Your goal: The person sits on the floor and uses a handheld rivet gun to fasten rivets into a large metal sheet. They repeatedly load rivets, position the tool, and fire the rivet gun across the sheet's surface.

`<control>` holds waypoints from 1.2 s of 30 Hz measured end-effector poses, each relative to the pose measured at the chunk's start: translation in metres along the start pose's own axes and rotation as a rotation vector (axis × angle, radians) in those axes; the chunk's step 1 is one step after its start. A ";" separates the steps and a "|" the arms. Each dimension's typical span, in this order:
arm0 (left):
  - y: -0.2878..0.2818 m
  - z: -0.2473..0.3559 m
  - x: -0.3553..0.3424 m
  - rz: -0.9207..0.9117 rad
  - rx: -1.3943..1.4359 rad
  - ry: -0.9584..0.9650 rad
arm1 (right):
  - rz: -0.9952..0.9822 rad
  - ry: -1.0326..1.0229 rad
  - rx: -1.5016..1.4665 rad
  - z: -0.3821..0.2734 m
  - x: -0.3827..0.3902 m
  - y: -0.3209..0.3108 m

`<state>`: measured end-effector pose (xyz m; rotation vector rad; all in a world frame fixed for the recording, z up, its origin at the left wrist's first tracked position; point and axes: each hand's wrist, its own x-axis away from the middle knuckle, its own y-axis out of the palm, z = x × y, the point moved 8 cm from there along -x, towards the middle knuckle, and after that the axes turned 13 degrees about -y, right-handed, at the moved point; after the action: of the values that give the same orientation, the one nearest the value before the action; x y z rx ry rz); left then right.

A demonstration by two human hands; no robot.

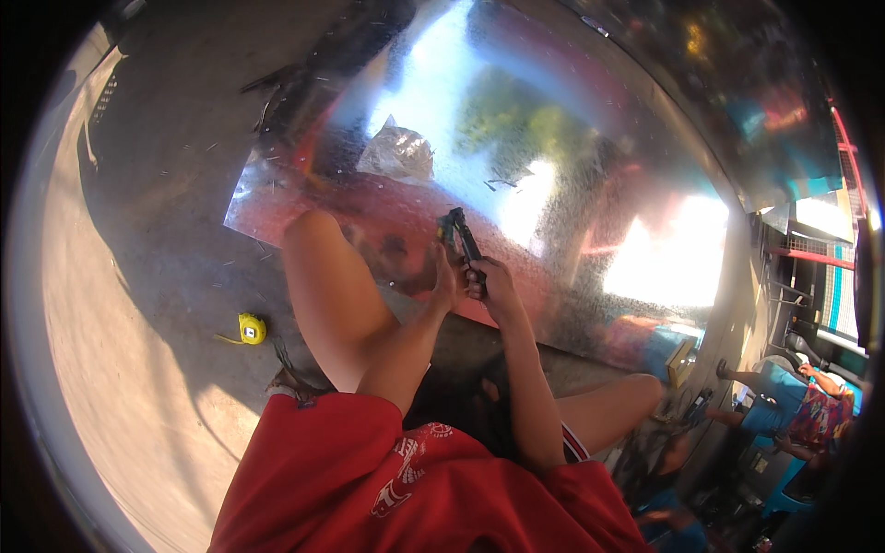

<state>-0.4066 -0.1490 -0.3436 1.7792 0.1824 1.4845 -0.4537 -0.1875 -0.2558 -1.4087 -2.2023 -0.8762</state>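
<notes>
My right hand [489, 288] is wrapped round the dark handle of a black hand tool [464, 232], whose head points up and away from me. My left hand [446, 278] is just left of it, fingers raised beside the tool near a small greenish part; what they grip is partly hidden. Both hands are between my bent legs, over the near edge of a large shiny metal sheet [562, 230]. A crumpled clear plastic bag [396, 155] lies on the sheet beyond them. A yellow tape measure [251, 328] lies on the concrete floor left of my legs.
Another dark, glossy sheet [774, 111] stands at upper right. A person in blue shorts [774, 405] sits at the far right, near a blue plastic stool [784, 479] and clutter. Dark scraps [258, 85] lie at upper left. A small box [679, 361] sits by the sheet's right corner.
</notes>
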 end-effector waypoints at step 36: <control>-0.055 -0.053 -0.022 -0.055 0.248 0.201 | 0.116 -0.043 0.989 0.025 -0.024 -0.021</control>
<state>-0.4400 -0.0999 -0.3961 1.7966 0.5331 1.6583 -0.4626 -0.1931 -0.2949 -1.0086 -2.0491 0.3001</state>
